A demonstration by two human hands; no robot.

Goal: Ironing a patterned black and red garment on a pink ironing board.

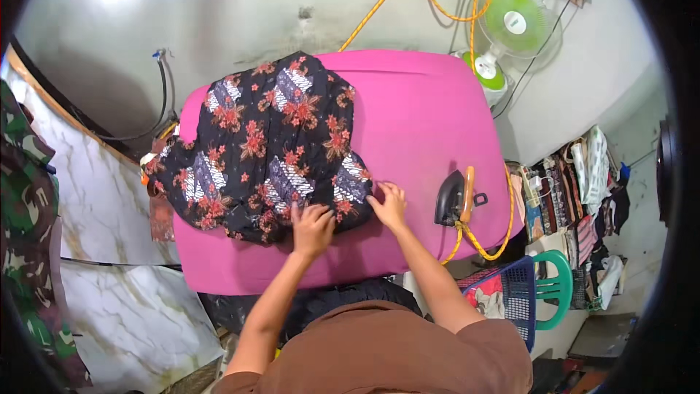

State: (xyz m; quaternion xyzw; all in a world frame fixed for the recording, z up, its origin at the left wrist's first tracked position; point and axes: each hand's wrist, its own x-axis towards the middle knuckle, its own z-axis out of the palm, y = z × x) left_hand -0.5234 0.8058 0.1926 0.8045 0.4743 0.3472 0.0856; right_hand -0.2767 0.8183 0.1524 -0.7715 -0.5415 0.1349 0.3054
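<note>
A black batik garment (254,139) with red flowers and white-and-grey patches lies spread over a pink padded ironing surface (426,115). On its lower edge rests my left hand (313,230), thumb apart from the fingers, palm down on the cloth. My right hand (390,208) is at the garment's right edge, its thumb touching the fabric and its fingers spread over the pink cover. To the right of that hand, an electric iron (450,197) with a wooden handle (467,194) sits on the pink surface.
A yellow cord (495,254) runs from the iron around the right edge. Behind stands a green fan (511,22) by the wall. A blue plastic basket (517,295) with cloth and a green chair (563,290) stand at right, near stacked clothes (558,191). Camouflage cloth (27,219) hangs left.
</note>
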